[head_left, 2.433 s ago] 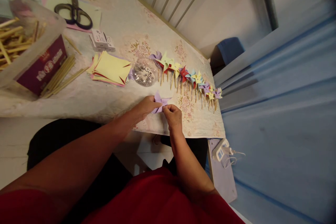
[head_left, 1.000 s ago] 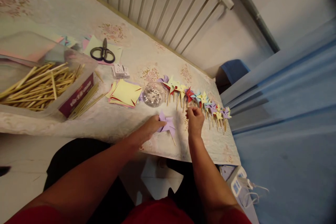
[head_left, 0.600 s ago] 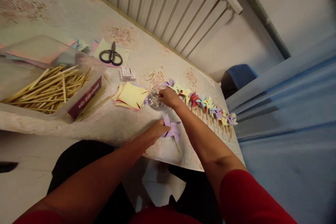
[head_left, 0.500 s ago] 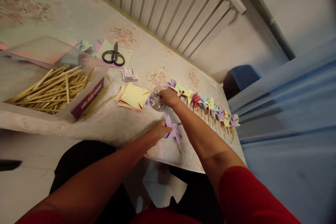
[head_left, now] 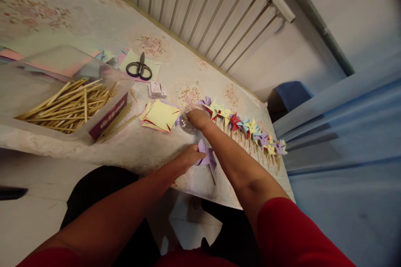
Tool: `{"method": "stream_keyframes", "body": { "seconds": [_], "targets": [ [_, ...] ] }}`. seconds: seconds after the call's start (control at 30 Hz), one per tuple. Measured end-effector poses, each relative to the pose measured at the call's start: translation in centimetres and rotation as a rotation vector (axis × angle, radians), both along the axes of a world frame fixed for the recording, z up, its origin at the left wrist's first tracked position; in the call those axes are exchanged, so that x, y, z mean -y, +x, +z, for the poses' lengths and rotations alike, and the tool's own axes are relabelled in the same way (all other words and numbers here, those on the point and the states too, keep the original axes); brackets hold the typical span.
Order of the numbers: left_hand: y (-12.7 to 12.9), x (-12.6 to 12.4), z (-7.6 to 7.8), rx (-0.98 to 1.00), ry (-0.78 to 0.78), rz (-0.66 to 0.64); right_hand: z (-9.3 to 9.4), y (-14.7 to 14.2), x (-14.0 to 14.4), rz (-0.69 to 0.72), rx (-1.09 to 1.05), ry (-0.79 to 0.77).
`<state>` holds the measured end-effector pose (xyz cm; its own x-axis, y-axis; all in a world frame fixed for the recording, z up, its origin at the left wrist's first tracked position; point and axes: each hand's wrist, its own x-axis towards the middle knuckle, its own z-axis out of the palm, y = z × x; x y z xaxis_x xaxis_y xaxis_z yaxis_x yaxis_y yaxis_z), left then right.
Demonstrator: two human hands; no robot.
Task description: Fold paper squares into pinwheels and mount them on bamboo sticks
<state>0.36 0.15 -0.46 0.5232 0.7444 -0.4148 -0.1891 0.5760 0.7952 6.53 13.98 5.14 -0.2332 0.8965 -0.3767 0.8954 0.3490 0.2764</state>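
Observation:
A purple paper pinwheel (head_left: 209, 159) on a thin stick is pinched in my left hand (head_left: 191, 156), close to the table's front edge. Beyond it, my right hand (head_left: 198, 118) reaches down into a clear round dish (head_left: 185, 125) of small shiny pieces. The right fingertips are bent into the dish, and whether they hold a piece is hidden. Left of the dish lies a stack of cut paper squares (head_left: 161, 116), pale yellow on top. A row of finished pinwheels (head_left: 235, 121) in several colours lies to the right of the dish.
A clear plastic box (head_left: 75, 133) of thin wooden sticks (head_left: 67, 106) stands at the left, with loose sticks (head_left: 114, 123) beside it. Dark-handled scissors (head_left: 140, 70) rest on paper farther back, near small white boxes (head_left: 156, 89). A radiator (head_left: 188, 8) lines the back edge.
My right hand has shifted slightly left and lower within the dish. My left hand keeps the purple pinwheel in nearly the same spot. The whole view has shifted a little.

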Motion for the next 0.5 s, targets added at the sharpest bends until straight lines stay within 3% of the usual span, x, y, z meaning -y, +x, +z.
{"method": "stream_keyframes", "body": {
  "seconds": [0.2, 0.5],
  "targets": [
    [-0.07, 0.01, 0.37, 0.029, -0.006, -0.003, -0.30, 0.18, 0.09, -0.042, -0.063, -0.025],
    [-0.03, 0.00, -0.01, 0.067, 0.011, -0.022, -0.68, -0.32, -0.40, 0.008, -0.107, -0.030]
  ]
}}
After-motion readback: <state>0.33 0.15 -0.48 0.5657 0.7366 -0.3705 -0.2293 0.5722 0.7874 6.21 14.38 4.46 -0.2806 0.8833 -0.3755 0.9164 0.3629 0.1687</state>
